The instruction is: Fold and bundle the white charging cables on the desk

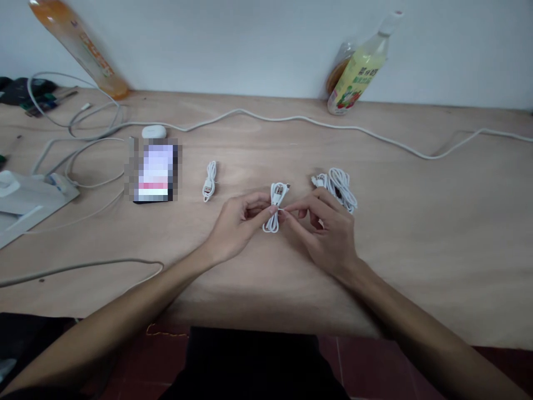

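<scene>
A small coiled white USB cable lies at the middle of the wooden table. My left hand pinches its middle from the left with fingers closed. From the right, my right hand pinches the same spot, thumb and forefinger pressed on the tie around the coil. Another bundled white cable rests apart to the left. A looser pile of white cables sits just behind my right hand.
A phone and a white earbud case lie at left. A long white cord runs across the table. Two drink bottles lean against the back wall. A power strip sits far left.
</scene>
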{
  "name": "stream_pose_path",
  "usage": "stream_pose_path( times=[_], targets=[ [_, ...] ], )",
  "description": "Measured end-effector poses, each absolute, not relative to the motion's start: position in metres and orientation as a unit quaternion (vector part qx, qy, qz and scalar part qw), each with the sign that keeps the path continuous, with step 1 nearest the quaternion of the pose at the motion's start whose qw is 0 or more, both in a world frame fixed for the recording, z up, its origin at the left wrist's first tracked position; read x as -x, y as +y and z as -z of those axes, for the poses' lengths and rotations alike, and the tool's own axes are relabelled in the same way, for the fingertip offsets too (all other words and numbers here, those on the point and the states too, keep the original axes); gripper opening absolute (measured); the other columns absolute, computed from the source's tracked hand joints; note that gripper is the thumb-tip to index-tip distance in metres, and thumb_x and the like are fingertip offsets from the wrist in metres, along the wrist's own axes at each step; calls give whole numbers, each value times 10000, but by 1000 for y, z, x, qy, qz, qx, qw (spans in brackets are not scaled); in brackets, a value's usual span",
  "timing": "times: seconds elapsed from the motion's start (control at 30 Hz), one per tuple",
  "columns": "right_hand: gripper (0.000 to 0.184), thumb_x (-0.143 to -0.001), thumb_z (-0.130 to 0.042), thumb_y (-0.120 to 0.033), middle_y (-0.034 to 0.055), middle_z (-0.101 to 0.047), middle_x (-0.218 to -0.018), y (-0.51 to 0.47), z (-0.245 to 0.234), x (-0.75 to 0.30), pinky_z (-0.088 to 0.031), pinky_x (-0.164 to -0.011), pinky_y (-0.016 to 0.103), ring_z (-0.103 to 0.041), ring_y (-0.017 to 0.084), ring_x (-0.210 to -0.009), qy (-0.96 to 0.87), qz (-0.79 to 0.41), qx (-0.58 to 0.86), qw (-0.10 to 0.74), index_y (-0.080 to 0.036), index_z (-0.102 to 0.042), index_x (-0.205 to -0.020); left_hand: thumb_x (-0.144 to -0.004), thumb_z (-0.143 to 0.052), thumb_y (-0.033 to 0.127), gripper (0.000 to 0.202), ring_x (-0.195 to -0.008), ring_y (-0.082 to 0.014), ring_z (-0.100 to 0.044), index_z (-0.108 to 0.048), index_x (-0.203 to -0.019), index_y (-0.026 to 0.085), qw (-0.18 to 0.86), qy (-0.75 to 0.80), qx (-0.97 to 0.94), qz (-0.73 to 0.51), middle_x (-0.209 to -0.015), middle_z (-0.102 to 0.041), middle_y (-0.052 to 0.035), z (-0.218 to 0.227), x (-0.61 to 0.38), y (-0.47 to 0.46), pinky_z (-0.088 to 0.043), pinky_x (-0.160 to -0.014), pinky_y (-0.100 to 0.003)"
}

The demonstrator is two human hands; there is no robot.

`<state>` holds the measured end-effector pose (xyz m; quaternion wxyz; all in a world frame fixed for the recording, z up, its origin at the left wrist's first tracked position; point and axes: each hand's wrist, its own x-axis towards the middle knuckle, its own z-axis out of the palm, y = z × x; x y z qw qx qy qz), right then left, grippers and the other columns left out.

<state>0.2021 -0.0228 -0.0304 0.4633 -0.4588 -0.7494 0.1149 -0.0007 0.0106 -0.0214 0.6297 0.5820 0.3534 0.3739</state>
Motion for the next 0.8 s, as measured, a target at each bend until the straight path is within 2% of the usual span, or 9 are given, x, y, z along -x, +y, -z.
stream_pose_path(
  times=[0.23,0.4,0.53,0.67,0.8],
  targets=[
    [163,-1002,-749,-83,-17,-599,-782,-23,29,-200,-461,-612,315,-575,155,-699,-782,-20,414,465,-234,-722,-947,-982,-803,439,287,-1009,-241,-826,-818,-1083,171,610,367,-592,-377,-1092,-877,-91,27,0,10,-625,-891,-333],
    [174,-996,-749,-77,-14,-598,-765,-23,32,-201,-451,-596,311,-572,160,-693,-799,38,396,450,-238,-704,-946,-1014,-742,339,215,-1010,-230,-829,-811,-1128,171,600,366,-598,-384,-1085,-877,-79,30,0,8,-621,-917,-329],
    [207,-981,-745,-47,-14,-604,-780,-23,34,-199,-448,-600,309,-572,164,-709,-805,67,388,444,-240,-680,-948,-1010,-746,325,214,-996,-223,-827,-806,-1138,165,601,370,-596,-383,-1093,-877,-82,32,-1,7,-615,-894,-316],
    [195,-983,-746,-66,-20,-589,-775,-25,32,-197,-472,-642,318,-586,169,-727,-789,31,412,456,-235,-661,-938,-993,-791,369,249,-1001,-222,-824,-804,-1135,164,613,366,-583,-388,-1114,-879,-87,31,-1,7,-611,-888,-311],
    [81,-997,-737,-164,-32,-598,-779,-27,27,-196,-446,-613,316,-533,152,-654,-740,-93,474,469,-240,-710,-1009,-972,-833,407,286,-1029,-229,-827,-797,-1123,166,624,353,-567,-406,-1144,-878,-97,27,-2,7,-626,-915,-321]
  ],
)
